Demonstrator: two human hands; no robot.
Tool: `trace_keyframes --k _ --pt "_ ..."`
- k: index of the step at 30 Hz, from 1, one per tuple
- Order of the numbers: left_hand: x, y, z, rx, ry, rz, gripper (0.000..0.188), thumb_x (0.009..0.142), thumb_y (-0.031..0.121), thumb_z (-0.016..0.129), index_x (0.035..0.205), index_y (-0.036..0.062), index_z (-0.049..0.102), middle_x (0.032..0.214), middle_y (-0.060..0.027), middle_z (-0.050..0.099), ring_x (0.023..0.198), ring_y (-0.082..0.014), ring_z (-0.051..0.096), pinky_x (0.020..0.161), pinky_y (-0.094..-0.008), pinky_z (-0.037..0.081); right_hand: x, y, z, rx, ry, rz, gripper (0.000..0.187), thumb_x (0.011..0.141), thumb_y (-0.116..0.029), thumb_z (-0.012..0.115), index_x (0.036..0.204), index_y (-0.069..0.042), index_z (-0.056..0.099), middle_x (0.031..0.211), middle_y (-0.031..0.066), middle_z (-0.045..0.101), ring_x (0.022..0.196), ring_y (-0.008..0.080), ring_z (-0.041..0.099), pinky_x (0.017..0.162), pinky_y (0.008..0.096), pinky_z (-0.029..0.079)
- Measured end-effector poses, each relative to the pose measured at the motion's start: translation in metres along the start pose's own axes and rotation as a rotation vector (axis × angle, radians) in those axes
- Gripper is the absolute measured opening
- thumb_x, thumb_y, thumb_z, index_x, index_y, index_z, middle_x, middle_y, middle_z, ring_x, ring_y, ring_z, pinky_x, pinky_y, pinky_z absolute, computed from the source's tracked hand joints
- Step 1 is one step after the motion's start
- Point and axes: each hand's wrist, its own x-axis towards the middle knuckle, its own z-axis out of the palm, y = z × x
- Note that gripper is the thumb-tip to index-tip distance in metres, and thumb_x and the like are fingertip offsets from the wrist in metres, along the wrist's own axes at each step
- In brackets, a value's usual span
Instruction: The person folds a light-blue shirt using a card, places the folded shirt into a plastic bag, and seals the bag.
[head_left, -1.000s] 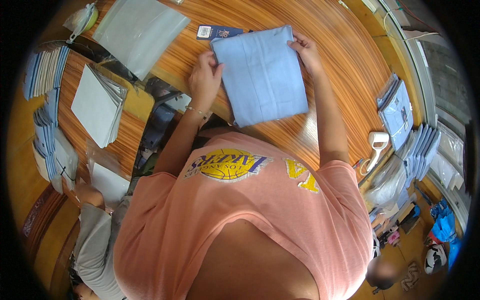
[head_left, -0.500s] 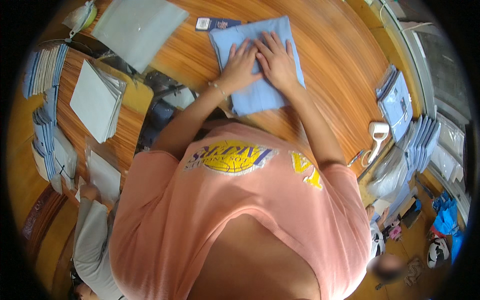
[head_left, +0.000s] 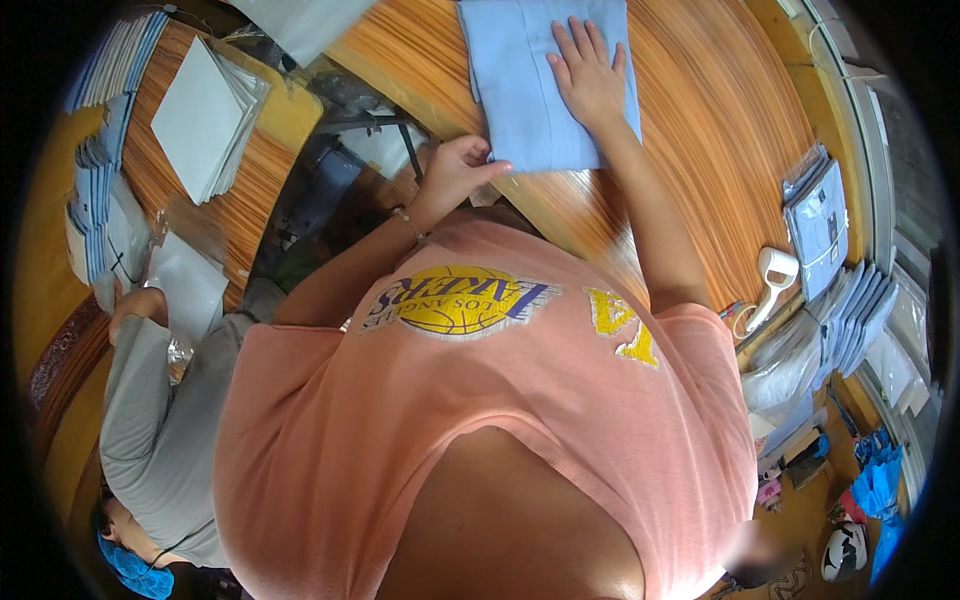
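A folded light-blue shirt [head_left: 535, 95] lies flat on the wood-grain table [head_left: 720, 150] in front of me, cut off by the top of the picture. My right hand [head_left: 592, 85] rests palm down on its upper right part, fingers stretched and spread. At the shirt's near left corner, my left hand [head_left: 462, 172] is closed, with its fingers curled and the thumb along the lower edge. It appears to grip that corner; the fingertips are partly hidden.
A clear plastic sheet [head_left: 305, 25] lies at the far left. On the left-hand table are white sheets [head_left: 205, 120] and bagged shirts [head_left: 95, 190]; a co-worker's grey sleeve [head_left: 150, 370] is near. Bagged shirts [head_left: 820, 225] and a white handheld tool [head_left: 773, 285] sit on the right.
My left hand has slid off the shirt's middle to its near left corner and curled. The right hand stays flat on the cloth. The view has shifted, putting the shirt higher in the picture.
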Motion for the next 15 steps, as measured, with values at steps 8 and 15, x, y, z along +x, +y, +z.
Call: trace_keyframes --k 8,15 --pt "-0.012 0.005 0.023 0.098 0.244 0.233 0.019 0.079 0.010 0.069 0.089 -0.0055 0.062 0.079 -0.0006 0.060 0.066 -0.0063 0.053 0.059 -0.0197 0.042 -0.002 0.002 0.003 -0.013 0.037 -0.020 0.046 0.093 -0.041 0.036 0.133 -0.020 0.041 0.140 0.0051 0.037 0.132 0.0231 0.028 0.104 0.0571 0.018" --pt "-0.014 -0.005 0.034 0.065 0.247 0.107 0.015 0.082 0.011 0.066 0.087 -0.0029 0.061 0.072 -0.0031 0.063 0.064 -0.0043 0.052 0.056 -0.0185 0.041 -0.001 0.001 0.004 -0.039 0.027 -0.004 0.046 0.093 -0.042 0.034 0.133 -0.020 0.041 0.140 0.0052 0.037 0.132 0.0229 0.028 0.104 0.0574 0.018"
